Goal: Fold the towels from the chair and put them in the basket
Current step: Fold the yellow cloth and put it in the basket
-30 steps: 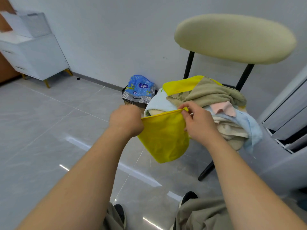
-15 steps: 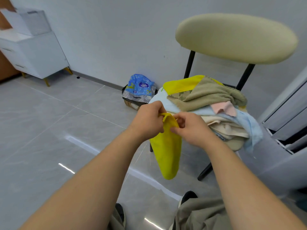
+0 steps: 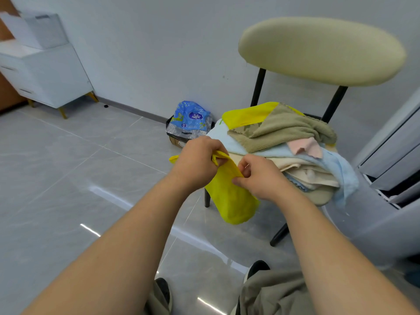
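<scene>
Pinching yellow towel (image 3: 231,196), hands (image 3: 197,164) hang it lengthwise downward.

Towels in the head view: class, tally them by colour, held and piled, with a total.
Yellow: 2, held yellow fleece towel and piled yellow towel
Olive: 1, olive terry towel
Pink: 1, pink cloth towel
Blue: 1, light blue towel
Cream: at least 1, cream towel layers, unclear
Total: at least 6

A yellow towel (image 3: 231,196) hangs doubled over, its top edge gripped by the left hand (image 3: 197,162) and pinched by the right hand (image 3: 259,176), just before the chair (image 3: 318,51), whose seat carries a loose heap (image 3: 284,137) of olive, yellow, blue, pink and cream towels
</scene>
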`<act>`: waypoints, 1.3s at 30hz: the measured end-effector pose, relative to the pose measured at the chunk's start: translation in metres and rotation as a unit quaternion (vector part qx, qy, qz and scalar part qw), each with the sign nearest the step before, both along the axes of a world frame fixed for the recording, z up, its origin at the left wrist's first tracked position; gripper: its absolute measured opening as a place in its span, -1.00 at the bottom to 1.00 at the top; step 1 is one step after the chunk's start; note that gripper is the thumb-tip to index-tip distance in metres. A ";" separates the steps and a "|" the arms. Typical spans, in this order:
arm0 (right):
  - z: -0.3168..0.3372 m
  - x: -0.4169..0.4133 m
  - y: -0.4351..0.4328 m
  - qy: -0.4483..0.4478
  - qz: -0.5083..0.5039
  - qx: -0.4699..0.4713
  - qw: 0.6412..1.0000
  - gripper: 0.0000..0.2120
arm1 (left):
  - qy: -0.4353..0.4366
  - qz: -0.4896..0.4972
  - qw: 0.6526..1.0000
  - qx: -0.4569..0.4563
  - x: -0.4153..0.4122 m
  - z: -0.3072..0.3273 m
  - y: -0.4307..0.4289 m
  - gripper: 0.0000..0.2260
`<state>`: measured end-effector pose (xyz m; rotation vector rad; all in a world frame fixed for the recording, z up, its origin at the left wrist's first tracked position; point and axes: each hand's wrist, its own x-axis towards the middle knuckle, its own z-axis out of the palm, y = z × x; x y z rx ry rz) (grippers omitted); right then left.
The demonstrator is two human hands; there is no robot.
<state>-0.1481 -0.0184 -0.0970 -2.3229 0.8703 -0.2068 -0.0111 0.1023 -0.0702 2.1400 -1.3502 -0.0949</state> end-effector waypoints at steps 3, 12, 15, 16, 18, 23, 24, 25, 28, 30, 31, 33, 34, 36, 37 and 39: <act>-0.001 -0.001 -0.003 0.014 -0.001 -0.031 0.999 -0.95 | -0.051 0.039 0.998 -0.012 0.003 -0.003 0.001 -0.90; -0.004 0.002 -0.004 0.009 0.016 -0.053 0.998 -0.82 | -0.070 0.022 0.996 0.054 0.002 -0.002 0.003 -0.75; -0.003 0.001 -0.002 0.002 0.021 -0.053 0.998 -0.82 | -0.084 0.015 0.991 0.104 0.000 -0.002 0.004 -0.65; -0.002 0.001 -0.001 0.006 0.026 -0.059 0.998 -0.81 | -0.089 0.012 0.989 0.118 0.000 -0.002 0.004 -0.66; -0.002 0.001 -0.001 0.018 0.041 -0.080 0.996 -0.79 | -0.094 0.012 0.986 0.134 0.000 0.001 0.005 -0.68; -0.007 0.003 -0.002 0.044 0.055 -0.109 0.992 -0.77 | -0.079 0.000 0.982 0.170 -0.007 0.005 0.003 -0.58; -0.007 0.002 -0.002 0.044 0.052 -0.107 0.992 -0.77 | -0.071 -0.010 0.983 0.169 -0.008 0.005 0.002 -0.57; -0.006 0.002 -0.002 0.044 0.049 -0.104 0.992 -0.77 | -0.067 -0.022 0.983 0.167 -0.009 0.004 0.001 -0.56; -0.005 0.002 -0.001 0.041 0.046 -0.099 0.993 -0.78 | -0.073 -0.049 0.981 0.171 -0.009 -0.002 0.000 -0.59; -0.005 0.002 -0.001 0.045 0.050 -0.099 0.993 -0.78 | -0.088 -0.051 0.980 0.172 -0.007 -0.006 0.000 -0.68; -0.006 0.002 -0.002 0.049 0.053 -0.098 0.993 -0.77 | -0.098 -0.048 0.979 0.173 -0.006 -0.007 -0.001 -0.70; -0.006 0.002 -0.002 0.056 0.059 -0.094 0.992 -0.78 | -0.112 -0.038 0.977 0.176 -0.003 -0.008 -0.002 -0.71; -0.006 0.002 -0.002 0.059 0.063 -0.094 0.992 -0.81 | -0.114 -0.033 0.977 0.175 -0.002 -0.008 -0.002 -0.73; -0.006 0.002 -0.002 0.061 0.069 -0.103 0.990 -0.89 | -0.104 -0.032 0.978 0.176 -0.001 -0.007 -0.002 -0.79; -0.005 0.002 -0.002 0.059 0.069 -0.107 0.990 -0.90 | -0.095 -0.034 0.979 0.176 -0.002 -0.007 -0.002 -0.81; -0.004 0.002 -0.002 0.049 0.064 -0.109 0.991 -0.90 | -0.077 -0.041 0.980 0.177 -0.006 -0.006 -0.003 -0.78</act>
